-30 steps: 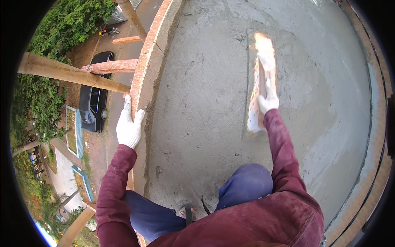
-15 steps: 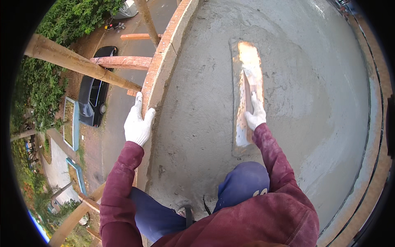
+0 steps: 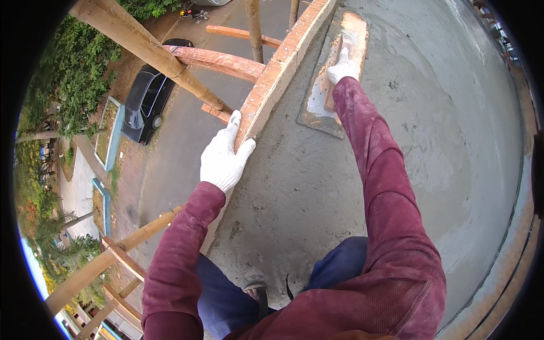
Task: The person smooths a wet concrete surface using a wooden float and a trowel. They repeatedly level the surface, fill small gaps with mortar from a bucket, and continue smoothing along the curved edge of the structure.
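Note:
My left hand (image 3: 224,156), in a white knit glove, grips the reddish wooden formwork board (image 3: 281,65) along the slab's left edge, thumb on the inner side. My right hand (image 3: 342,69), also gloved, is closed on the handle of a long rectangular float (image 3: 317,107) with a worn, cement-spattered top. The float lies on the wet grey concrete surface (image 3: 430,141), near the upper left of the slab and beside that edge board. My knees and a sandalled foot show at the bottom.
Bamboo poles (image 3: 136,42) and wooden braces (image 3: 221,67) stand outside the edge. Far below lie a road (image 3: 164,158), a black car (image 3: 148,101), trees (image 3: 73,56) and a small person beside a motorbike (image 3: 185,13). A curved border (image 3: 524,238) runs along the slab's right.
My right hand and the float have moved forward and toward the left edge board. My left hand stays on the board, while the whole view has shifted.

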{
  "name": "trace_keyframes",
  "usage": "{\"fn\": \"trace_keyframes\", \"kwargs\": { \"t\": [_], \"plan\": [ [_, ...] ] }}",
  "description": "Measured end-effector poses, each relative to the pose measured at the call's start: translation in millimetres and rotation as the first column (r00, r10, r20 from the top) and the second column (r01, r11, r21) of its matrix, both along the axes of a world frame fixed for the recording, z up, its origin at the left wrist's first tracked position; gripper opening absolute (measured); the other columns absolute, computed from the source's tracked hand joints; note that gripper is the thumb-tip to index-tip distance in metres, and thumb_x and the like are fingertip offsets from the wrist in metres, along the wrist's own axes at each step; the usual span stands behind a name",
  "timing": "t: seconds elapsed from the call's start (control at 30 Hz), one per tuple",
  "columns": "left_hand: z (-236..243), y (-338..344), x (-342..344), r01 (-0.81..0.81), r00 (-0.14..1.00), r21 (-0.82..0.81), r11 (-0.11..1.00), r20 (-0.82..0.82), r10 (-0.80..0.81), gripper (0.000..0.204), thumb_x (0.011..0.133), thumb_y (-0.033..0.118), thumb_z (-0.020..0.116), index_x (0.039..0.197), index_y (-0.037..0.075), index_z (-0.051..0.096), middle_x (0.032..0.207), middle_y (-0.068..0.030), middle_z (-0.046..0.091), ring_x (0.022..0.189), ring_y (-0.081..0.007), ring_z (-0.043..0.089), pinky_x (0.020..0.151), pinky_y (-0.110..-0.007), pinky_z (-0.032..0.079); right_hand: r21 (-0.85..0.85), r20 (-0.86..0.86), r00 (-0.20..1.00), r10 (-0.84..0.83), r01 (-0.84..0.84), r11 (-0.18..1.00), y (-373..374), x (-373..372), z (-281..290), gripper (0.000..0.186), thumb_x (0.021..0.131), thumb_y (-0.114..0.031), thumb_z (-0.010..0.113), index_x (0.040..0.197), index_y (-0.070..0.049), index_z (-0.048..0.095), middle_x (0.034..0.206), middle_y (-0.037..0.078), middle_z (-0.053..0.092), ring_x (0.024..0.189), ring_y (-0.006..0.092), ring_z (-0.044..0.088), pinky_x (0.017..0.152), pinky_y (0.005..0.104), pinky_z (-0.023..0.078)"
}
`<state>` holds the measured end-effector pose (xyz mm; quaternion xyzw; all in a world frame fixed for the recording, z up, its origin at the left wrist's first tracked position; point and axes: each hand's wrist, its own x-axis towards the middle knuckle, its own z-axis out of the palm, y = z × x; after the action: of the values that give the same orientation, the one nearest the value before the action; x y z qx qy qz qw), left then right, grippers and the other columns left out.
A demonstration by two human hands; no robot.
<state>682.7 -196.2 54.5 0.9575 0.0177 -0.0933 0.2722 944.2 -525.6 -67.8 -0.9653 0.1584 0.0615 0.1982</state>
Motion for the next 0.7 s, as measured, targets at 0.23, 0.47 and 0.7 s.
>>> {"fn": "trace_keyframes", "kwargs": {
  "t": [0.23, 0.47, 0.7],
  "plan": [
    [4, 5, -7, -0.027, 0.999, -0.011, 1.0, -0.026, 0.027, 0.076, 0.099, 0.046, 0.063, 0.164, 0.015, 0.038, 0.127, -0.017, 0.066, 0.118, -0.0332, 0.065, 0.106, -0.042, 0.049, -0.007, -0.236, 0.968, 0.084, -0.088, 0.996, 19, -16, 32, 0.107, 0.085, -0.033, 0.07, 0.171, -0.019, 0.008, 0.149, 0.025, 0.059, 0.133, 0.04, 0.062, 0.112, 0.0438, 0.05],
    [-2, 5, -5, 0.01, 1.0, 0.004, 1.0, 0.028, -0.011, 0.078, 0.1, 0.048, 0.061, 0.166, 0.016, 0.035, 0.139, -0.0191, 0.064, 0.129, -0.0353, 0.062, 0.112, -0.042, 0.047, -0.074, -0.146, 0.96, 0.238, -0.25, 0.965, 22, -118, 21, 0.108, 0.084, -0.029, 0.068, 0.171, -0.013, 0.006, 0.141, 0.028, 0.063, 0.126, 0.0437, 0.066, 0.109, 0.0456, 0.051],
    [-6, 3, -6, 0.003, 0.995, 0.023, 1.0, 0.096, -0.005, 0.078, 0.1, 0.047, 0.062, 0.167, 0.018, 0.034, 0.139, -0.02, 0.065, 0.129, -0.0359, 0.062, 0.113, -0.042, 0.046, 0.019, -0.269, 0.909, 0.32, -0.327, 0.945, -56, -320, 76, 0.098, 0.08, -0.028, 0.07, 0.168, -0.026, 0.027, 0.111, 0.023, 0.075, 0.1, 0.0412, 0.074, 0.091, 0.0481, 0.059]
  ]
}}
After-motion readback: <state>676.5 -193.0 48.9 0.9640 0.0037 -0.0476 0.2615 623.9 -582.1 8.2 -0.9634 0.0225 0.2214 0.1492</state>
